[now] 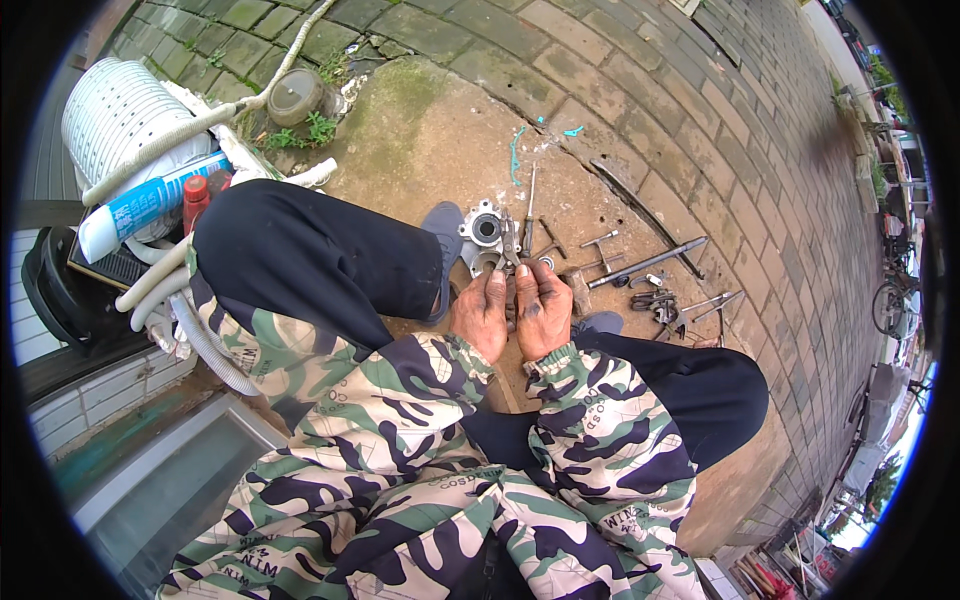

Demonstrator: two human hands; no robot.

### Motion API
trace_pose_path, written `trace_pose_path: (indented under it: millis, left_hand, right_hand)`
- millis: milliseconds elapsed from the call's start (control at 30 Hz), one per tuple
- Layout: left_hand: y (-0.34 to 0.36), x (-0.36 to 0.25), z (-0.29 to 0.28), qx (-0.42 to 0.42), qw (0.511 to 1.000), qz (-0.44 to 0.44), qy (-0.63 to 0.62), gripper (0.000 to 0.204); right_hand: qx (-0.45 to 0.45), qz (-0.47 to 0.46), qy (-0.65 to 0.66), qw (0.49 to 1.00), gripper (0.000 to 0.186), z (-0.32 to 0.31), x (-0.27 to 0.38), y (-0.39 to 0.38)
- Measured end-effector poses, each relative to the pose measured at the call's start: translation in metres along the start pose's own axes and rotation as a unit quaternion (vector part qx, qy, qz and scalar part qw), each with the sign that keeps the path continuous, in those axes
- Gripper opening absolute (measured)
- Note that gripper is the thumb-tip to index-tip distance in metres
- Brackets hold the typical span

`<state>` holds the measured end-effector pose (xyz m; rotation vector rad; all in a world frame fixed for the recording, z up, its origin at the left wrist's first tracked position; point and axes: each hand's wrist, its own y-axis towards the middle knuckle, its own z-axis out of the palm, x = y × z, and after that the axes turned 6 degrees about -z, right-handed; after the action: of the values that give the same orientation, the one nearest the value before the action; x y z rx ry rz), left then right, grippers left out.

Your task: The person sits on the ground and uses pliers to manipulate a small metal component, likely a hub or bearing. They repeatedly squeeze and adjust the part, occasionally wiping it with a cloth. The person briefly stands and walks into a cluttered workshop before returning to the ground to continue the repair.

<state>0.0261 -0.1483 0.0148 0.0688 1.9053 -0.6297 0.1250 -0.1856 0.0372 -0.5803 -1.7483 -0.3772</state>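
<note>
My left hand (481, 316) and my right hand (543, 312) are close together between my knees. Thumbs and fingers of both are closed on a small grey pair of pliers (508, 243), whose jaws point away from me. Under and just beyond it lies a silver cast metal housing (485, 229) with a dark round bore; my fingers hide its near part. Dark grime marks the fingers. A screwdriver (529, 215) lies right of the housing, next to a T-handle wrench (551, 240).
Right of my hands lie a hammer (645, 263), another T-handle wrench (602, 240) and several dark metal parts (655, 303). Turquoise scraps (516, 158) are farther off on the concrete. At left stand a white ribbed tub (140, 115), hoses (160, 285) and a red bottle (195, 200).
</note>
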Motion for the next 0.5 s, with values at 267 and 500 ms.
trace_pose_path:
  millis: [267,500]
  left_hand:
    - [0.000,0.006,-0.001,-0.005,1.000,-0.004,-0.009,0.049]
    - [0.008,0.018,0.004,-0.011,0.995,-0.096,-0.036,0.046]
  right_hand:
    - [0.053,0.047,-0.060,0.996,0.024,-0.006,-0.006,0.006]
    - [0.068,0.077,-0.134,0.986,0.024,-0.003,-0.005,0.009]
